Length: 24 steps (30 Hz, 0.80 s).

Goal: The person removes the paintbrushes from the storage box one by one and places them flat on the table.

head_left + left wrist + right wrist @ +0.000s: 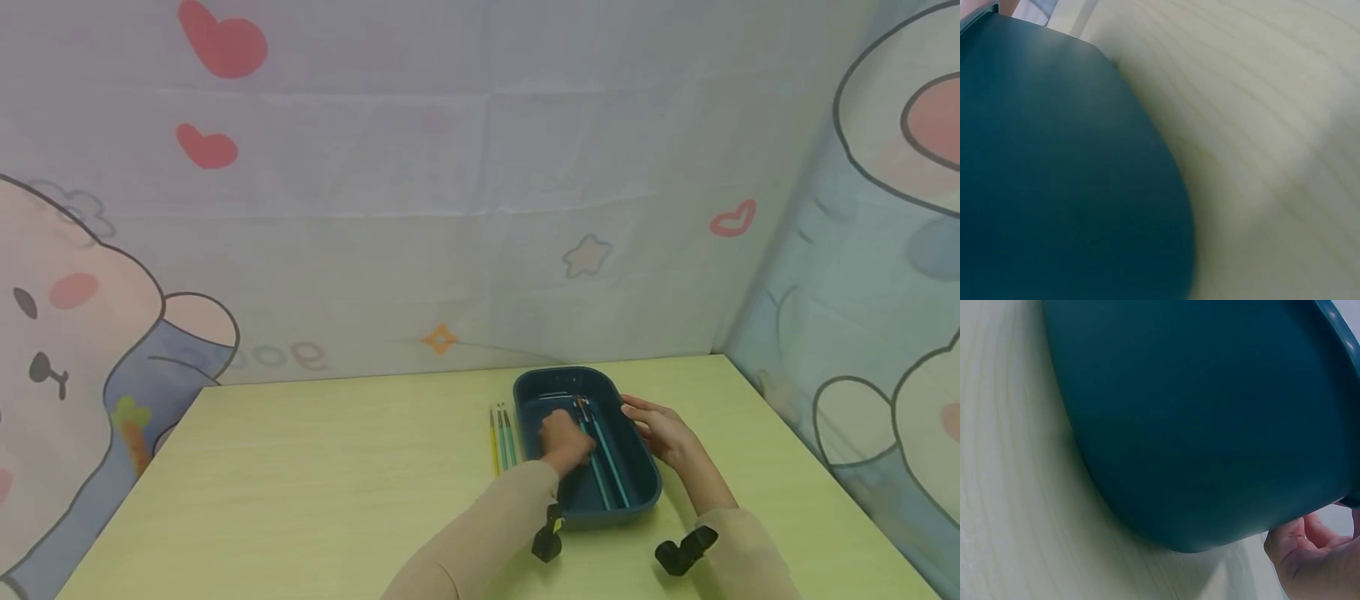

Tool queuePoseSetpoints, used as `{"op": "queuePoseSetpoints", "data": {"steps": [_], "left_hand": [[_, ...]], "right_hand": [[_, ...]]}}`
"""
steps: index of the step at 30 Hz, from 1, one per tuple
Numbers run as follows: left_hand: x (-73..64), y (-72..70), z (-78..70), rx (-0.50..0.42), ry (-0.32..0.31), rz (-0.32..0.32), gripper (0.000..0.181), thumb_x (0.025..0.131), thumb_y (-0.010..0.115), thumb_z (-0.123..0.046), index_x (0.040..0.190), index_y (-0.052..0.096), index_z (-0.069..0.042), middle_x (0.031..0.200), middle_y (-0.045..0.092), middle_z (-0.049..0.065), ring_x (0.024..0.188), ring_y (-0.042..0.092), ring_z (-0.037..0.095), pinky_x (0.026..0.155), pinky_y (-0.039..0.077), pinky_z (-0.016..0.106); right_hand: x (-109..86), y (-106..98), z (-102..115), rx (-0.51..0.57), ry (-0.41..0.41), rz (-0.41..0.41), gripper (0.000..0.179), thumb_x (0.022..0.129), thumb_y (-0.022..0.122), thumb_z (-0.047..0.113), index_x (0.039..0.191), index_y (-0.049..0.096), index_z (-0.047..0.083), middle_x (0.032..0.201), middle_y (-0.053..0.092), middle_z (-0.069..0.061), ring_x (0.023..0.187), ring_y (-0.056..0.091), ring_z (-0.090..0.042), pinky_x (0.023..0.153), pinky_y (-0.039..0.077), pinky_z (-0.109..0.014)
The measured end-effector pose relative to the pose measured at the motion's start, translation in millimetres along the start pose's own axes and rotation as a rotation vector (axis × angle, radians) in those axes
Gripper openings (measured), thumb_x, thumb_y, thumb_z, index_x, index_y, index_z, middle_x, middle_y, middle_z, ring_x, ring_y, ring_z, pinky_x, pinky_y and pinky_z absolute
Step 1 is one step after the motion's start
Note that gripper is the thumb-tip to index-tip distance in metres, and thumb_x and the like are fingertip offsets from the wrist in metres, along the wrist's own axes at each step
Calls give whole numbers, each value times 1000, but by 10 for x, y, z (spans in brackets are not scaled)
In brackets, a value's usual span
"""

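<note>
A dark blue rectangular tray [648, 492] stands on the table. Slender paintbrushes with teal handles lie lengthwise inside it, one paintbrush [611, 458] apart from the fingers. My left hand [566, 437] reaches into the tray, fingers curled, and pinches the handle of another paintbrush [598, 481]; its fingertips are partly hidden. At the tray's right side, my right hand [663, 429] grips the rim. The right wrist view shows curled fingers [1319, 540] against the tray's outer wall [1210, 425]. In the left wrist view the tray wall [1072, 156] fills much of the picture and hides the left hand.
Several thin brushes lie left of the tray, a yellow brush [494, 442] and green brushes [510, 437] among them, partly behind the left sleeve [487, 529]. The pale wooden table [300, 483] meets a printed cloth backdrop [375, 250] behind and at the right.
</note>
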State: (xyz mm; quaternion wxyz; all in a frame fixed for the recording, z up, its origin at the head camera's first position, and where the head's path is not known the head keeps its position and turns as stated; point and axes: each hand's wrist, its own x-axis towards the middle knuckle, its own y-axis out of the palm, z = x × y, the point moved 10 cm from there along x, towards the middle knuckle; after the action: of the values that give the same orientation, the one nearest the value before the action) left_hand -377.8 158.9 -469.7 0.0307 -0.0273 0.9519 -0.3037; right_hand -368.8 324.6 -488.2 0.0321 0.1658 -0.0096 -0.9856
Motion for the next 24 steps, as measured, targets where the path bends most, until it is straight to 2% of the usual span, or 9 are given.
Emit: {"op": "queuePoseSetpoints", "data": {"steps": [6, 13, 20, 24], "left_hand": [[-6, 18, 52, -86, -25, 27, 16, 67, 79, 0, 67, 64, -4, 47, 61, 4, 38, 61, 14, 38, 50, 20], [-18, 48, 105, -150, -78, 59, 16, 69, 78, 0, 67, 63, -4, 50, 62, 6, 43, 65, 18, 41, 53, 22], [-6, 64, 123, -191, -84, 87, 14, 71, 74, 3, 68, 61, -2, 53, 61, 7, 46, 67, 21, 40, 54, 23], [2, 52, 120, -230, -87, 100, 9, 72, 73, 5, 74, 65, 2, 60, 65, 10, 50, 69, 23, 42, 55, 23]], "right_hand": [[7, 2, -9, 7, 0, 5, 59, 99, 52, 21, 150, 29, 1, 106, 61, 9, 91, 63, -5, 79, 57, -24], [10, 5, -17, -10, -1, 6, 59, 99, 51, 22, 150, 28, 2, 122, 56, -1, 93, 62, -6, 80, 57, -24], [19, 0, -30, -14, 6, 1, 59, 99, 52, 23, 150, 29, 2, 124, 57, -3, 94, 61, -7, 81, 58, -25], [21, -3, -32, -14, 9, 8, 60, 99, 52, 23, 150, 28, 3, 129, 54, -6, 94, 61, -5, 81, 57, -25]]}}
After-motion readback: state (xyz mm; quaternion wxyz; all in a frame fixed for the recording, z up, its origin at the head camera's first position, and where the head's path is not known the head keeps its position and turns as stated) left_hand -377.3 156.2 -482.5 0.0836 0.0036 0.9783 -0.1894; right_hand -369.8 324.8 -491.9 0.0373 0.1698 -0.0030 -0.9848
